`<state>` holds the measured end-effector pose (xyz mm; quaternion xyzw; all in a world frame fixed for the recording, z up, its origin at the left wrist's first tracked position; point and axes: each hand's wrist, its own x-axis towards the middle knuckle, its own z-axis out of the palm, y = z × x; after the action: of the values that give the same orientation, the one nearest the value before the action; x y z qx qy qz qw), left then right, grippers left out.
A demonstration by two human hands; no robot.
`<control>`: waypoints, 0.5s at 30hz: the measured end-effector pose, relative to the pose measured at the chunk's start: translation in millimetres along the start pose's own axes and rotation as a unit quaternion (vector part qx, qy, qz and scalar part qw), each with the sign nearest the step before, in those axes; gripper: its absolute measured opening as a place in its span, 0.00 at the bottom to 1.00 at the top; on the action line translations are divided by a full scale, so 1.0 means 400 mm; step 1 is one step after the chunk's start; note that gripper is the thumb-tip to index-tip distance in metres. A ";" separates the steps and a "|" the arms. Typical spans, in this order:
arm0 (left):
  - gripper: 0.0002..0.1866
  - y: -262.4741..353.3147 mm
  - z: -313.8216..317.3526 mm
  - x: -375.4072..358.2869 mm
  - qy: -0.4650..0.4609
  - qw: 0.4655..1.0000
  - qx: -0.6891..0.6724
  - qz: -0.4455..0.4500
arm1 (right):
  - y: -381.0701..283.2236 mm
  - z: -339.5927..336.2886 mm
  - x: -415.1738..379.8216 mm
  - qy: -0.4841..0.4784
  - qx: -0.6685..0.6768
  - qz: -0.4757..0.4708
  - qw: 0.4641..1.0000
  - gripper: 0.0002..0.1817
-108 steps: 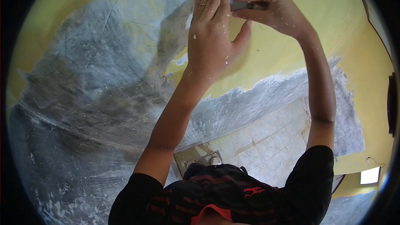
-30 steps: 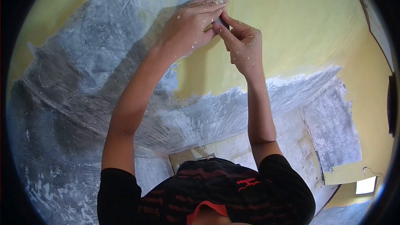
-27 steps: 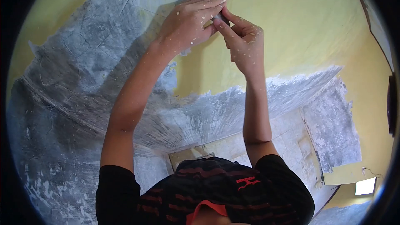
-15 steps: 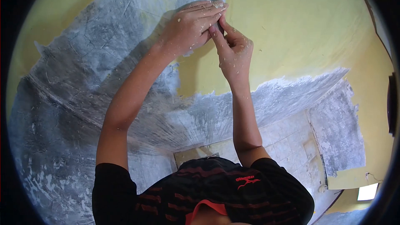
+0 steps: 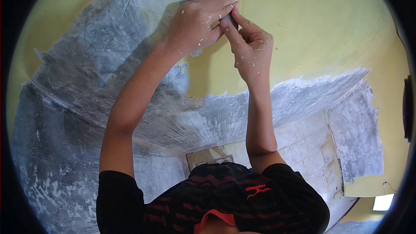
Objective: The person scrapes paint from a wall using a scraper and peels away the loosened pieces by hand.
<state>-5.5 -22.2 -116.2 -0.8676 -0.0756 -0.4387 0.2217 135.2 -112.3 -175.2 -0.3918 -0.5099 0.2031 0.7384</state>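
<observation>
Both hands are up against a wall of yellow paint [image 5: 303, 30] with a bared grey patch [image 5: 104, 34]. My left hand [image 5: 193, 24] lies over a small dark flat scraper [image 5: 231, 21], its fingers pointing right and partly blurred. From the lower right, my right hand [image 5: 255, 52] pinches the same scraper between thumb and fingers. Only a short part of the tool shows between the hands; its working edge is hidden. Pale paint flakes cling to the skin of both hands. The fingertips sit by the border where yellow paint meets grey.
A bared grey band [image 5: 225, 117] runs along the lower wall, with a ragged paint edge above it. Below lies a pale tiled floor [image 5: 299, 147]. Another grey patch [image 5: 357, 130] is on the right wall, and a dark object [image 5: 407, 108] is at the far right.
Both hands have shifted slightly up and right along the paint border, still on the scraper. More of the scraper shows between them. The view has shifted a little.
</observation>
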 end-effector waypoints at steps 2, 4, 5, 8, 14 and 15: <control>0.30 0.018 -0.001 -0.009 0.001 1.000 -0.002 -0.010 | 0.014 0.004 -0.014 0.009 -0.009 -0.002 1.000 0.23; 0.29 0.028 -0.005 -0.016 -0.005 1.000 -0.012 -0.020 | 0.012 0.002 -0.007 0.007 -0.026 -0.008 1.000 0.23; 0.29 0.019 -0.011 -0.007 -0.006 1.000 -0.010 -0.021 | 0.008 0.004 -0.007 0.005 -0.044 -0.010 0.999 0.23; 0.29 0.002 -0.019 0.014 0.027 0.999 0.005 -0.015 | -0.043 0.019 0.025 -0.002 0.026 -0.026 0.999 0.25; 0.29 0.050 0.010 -0.047 -0.014 0.999 -0.017 -0.028 | 0.045 -0.008 -0.038 -0.011 -0.017 0.015 1.000 0.24; 0.29 0.048 0.019 -0.056 -0.016 0.999 -0.020 -0.031 | 0.047 -0.014 -0.047 -0.009 0.018 0.035 0.999 0.23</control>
<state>-7.2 -34.5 -144.2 -0.8760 -0.0971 -0.4331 0.1888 134.7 -116.1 -202.2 -0.3942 -0.4992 0.2411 0.7330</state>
